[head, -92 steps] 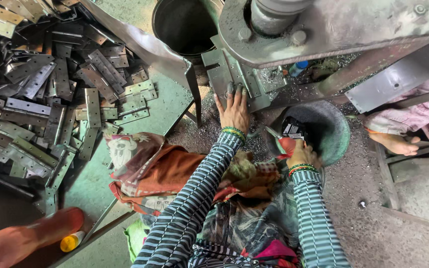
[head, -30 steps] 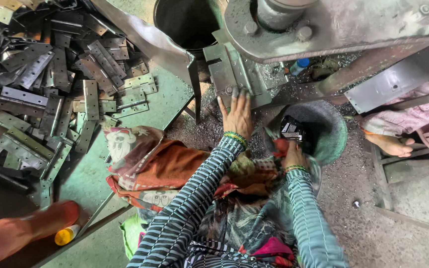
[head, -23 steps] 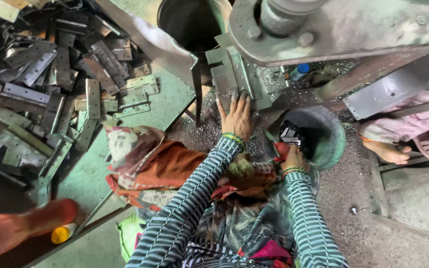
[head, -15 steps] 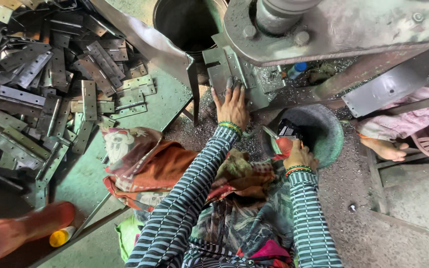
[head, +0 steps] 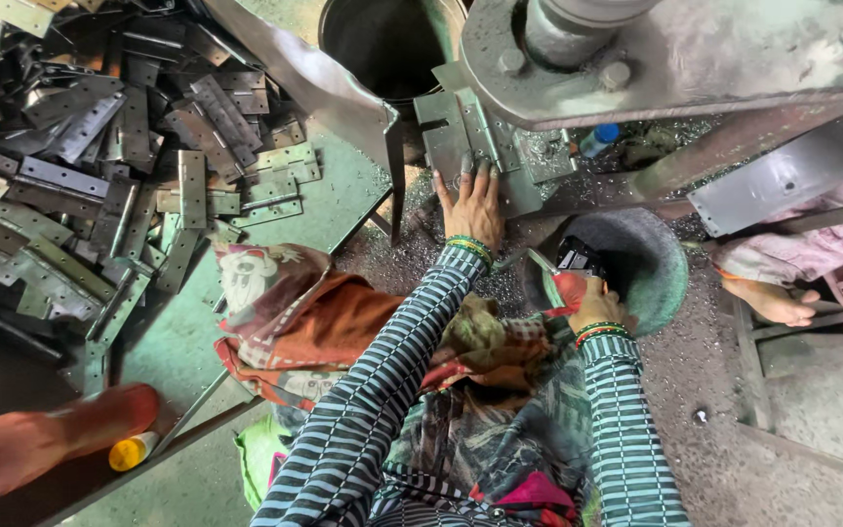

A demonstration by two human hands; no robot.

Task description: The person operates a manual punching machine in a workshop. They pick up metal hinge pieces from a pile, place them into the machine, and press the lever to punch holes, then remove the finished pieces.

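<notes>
— Left hand (head: 472,203) is flat and open, fingers spread, pressing on the grey metal plate (head: 462,137) under the big press head (head: 578,44). See it?

— Yes. The fingertips look dark with grime. And the right hand (head: 597,304)?

— Closed around something small and dark, a black part (head: 579,258), held just over the round grey-green bowl (head: 648,263) on the floor. I can't make out what the piece is.

— Both sleeves are striped, with green and red bangles at the wrists.

— Right. Behind the plate stands a dark open drum (head: 387,39), and a sloping steel chute (head: 314,83) runs down beside it.

— What about that heap to the left?

— Loose hinges (head: 100,166), dozens of them, piled on the green counter (head: 314,210). A patterned cloth (head: 290,312) lies bunched at its edge, near the person's left arm.

— Someone else is here too.

— A bare foot (head: 771,301) at the right, by a metal frame. Near the bottom left a reddish bottle (head: 46,444) lies blurred, with a small yellow-capped bottle (head: 134,451) just beside it.

— Metal filings cover the floor around the bowl.
</notes>
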